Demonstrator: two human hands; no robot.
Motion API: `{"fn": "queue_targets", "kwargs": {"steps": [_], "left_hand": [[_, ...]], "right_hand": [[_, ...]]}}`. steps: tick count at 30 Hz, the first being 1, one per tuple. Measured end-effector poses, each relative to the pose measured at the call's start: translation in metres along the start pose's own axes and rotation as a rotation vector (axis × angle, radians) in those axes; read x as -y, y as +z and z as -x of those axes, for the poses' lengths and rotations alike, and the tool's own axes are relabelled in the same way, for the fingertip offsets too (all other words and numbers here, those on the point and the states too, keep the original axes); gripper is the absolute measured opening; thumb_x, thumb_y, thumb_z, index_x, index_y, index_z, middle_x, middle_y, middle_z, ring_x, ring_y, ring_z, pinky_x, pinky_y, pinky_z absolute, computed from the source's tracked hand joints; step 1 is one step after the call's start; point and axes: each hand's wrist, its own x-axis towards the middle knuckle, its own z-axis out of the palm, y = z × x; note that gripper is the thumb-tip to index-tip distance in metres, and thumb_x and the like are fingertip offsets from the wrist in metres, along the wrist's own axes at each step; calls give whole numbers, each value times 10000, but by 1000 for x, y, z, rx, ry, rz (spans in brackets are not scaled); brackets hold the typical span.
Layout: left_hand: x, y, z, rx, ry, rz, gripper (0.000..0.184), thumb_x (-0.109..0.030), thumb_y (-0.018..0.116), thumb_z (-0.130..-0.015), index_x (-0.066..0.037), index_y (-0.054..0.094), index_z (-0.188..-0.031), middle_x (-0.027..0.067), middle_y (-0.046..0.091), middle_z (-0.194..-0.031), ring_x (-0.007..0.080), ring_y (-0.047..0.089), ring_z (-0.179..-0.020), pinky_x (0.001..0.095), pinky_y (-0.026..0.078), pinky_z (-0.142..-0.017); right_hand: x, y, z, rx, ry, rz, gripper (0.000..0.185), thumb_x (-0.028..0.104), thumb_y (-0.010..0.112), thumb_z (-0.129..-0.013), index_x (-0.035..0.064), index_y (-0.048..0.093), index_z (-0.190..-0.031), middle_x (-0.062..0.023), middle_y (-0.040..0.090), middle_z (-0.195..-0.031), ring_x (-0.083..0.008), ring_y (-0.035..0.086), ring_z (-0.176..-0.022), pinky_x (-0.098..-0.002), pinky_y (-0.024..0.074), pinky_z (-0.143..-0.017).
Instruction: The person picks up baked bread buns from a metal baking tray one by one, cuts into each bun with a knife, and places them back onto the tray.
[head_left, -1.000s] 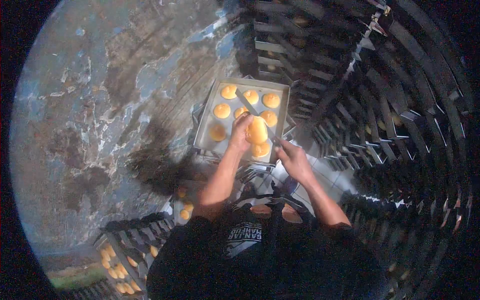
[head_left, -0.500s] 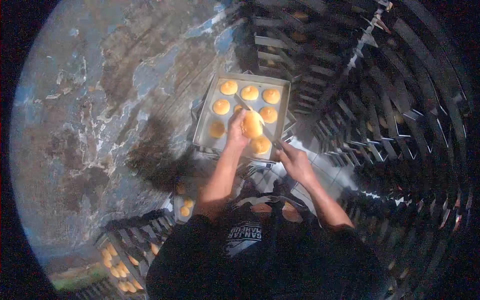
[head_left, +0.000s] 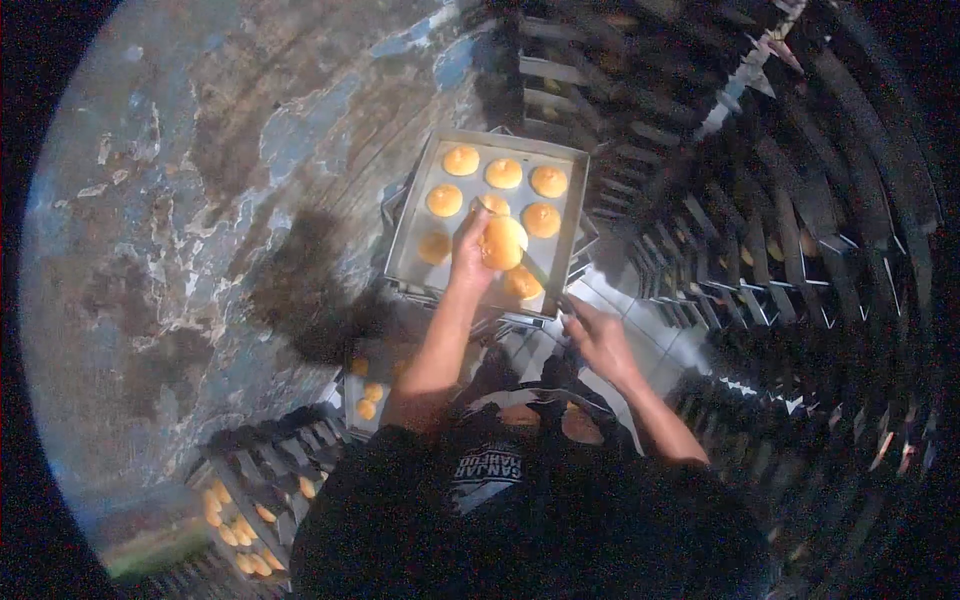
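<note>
My left hand (head_left: 470,258) is closed around a round golden bun (head_left: 504,242), held up over a square metal tray (head_left: 575,185). In my right hand (head_left: 603,342) is the dark handle of a knife (head_left: 540,276), near the tray's front right corner. The blade runs up to the lower right side of the held bun; its far end is hidden, and I cannot tell how deep it sits in the bread. Several more buns lie in rows on the tray, among them one bun (head_left: 522,283) just below the blade.
Other trays appear stacked under this one. A peeling, stained wall (head_left: 230,180) stands on the left. Dark slatted racks (head_left: 740,240) fill the right side. Lower left, a second tray (head_left: 352,405) carries small buns, and longer rolls (head_left: 240,530) sit on a rack.
The knife has drawn back toward the lower right, and its tip no longer shows beyond the bun. The held bun has turned slightly in my left hand.
</note>
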Motion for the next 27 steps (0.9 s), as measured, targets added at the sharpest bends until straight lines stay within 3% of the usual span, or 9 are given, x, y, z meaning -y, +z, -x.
{"fn": "queue_targets", "kwargs": {"steps": [2, 4, 8, 12, 15, 19, 21, 26, 27], "left_hand": [[-3, -13, 1, -75, -12, -10, 273, -302, 645, -951, -85, 628, -1116, 39, 674, -979, 194, 665, -881, 377, 564, -772], [16, -24, 2, -73, -46, 21, 308, -345, 618, -965, -81, 631, -1124, 47, 681, -998, 194, 666, -908, 376, 555, -807], [30, -20, 11, -94, -98, 62, 353, -396, 584, -983, -75, 634, -1121, 54, 689, -1013, 192, 667, -926, 374, 544, -839], [24, -69, -17, -174, -52, 8, 386, -432, 587, -978, -76, 630, -1119, 55, 690, -997, 194, 673, -935, 385, 561, -832], [29, -87, -15, -219, -37, 66, 396, -454, 589, -973, -101, 608, -1151, 38, 682, -1039, 195, 671, -957, 390, 565, -833], [37, -67, 5, -276, -71, 102, 433, -510, 577, -964, -127, 596, -1166, 16, 670, -1072, 190, 663, -981, 394, 559, -852], [46, -85, -2, -356, -101, 122, 447, -523, 573, -962, -124, 596, -1163, 17, 670, -1064, 188, 661, -977, 393, 557, -853], [61, -136, -33, -354, -97, 157, 478, -548, 568, -956, -113, 596, -1150, 26, 668, -1050, 189, 658, -959, 389, 555, -847], [62, -146, -39, -362, -96, 111, 490, -550, 564, -958, -108, 570, -1168, 39, 643, -1066, 199, 653, -972, 399, 557, -846]], "right_hand": [[-5, 6, 4, -20, -75, 20, 396, 220, 586, -975, 23, 585, -1319, -200, 689, -794, -238, 694, -720, -379, 535, -714], [-2, 13, -1, 48, 88, 17, 404, 233, 591, -974, 18, 584, -1317, -196, 695, -802, -244, 695, -723, -371, 537, -710], [-12, 49, -40, 37, 108, -132, 409, 234, 606, -966, 12, 590, -1310, -196, 698, -812, -230, 695, -733, -366, 536, -706], [-42, 64, -31, 23, 45, -174, 411, 236, 620, -960, 7, 598, -1300, -206, 680, -787, -212, 681, -715, -357, 529, -698], [-48, 64, -11, 145, 193, -155, 411, 193, 571, -1005, -34, 550, -1347, -120, 698, -962, -167, 658, -844, -316, 531, -771], [-59, 106, -43, 140, 187, -239, 399, 186, 574, -1002, -14, 559, -1348, -98, 694, -926, -154, 651, -822, -309, 534, -766], [-39, 113, -69, 172, 199, -101, 389, 186, 582, -1000, 14, 572, -1349, -69, 680, -903, -137, 635, -791, -295, 534, -756], [-99, 133, -29, 72, 39, -158, 343, 193, 589, -1002, 13, 609, -1293, -72, 671, -912, -125, 620, -796, -280, 521, -748], [-104, 123, -7, 92, 166, -226, 336, 192, 588, -1004, 4, 612, -1281, -66, 667, -897, -117, 614, -794, -280, 516, -741]]}}
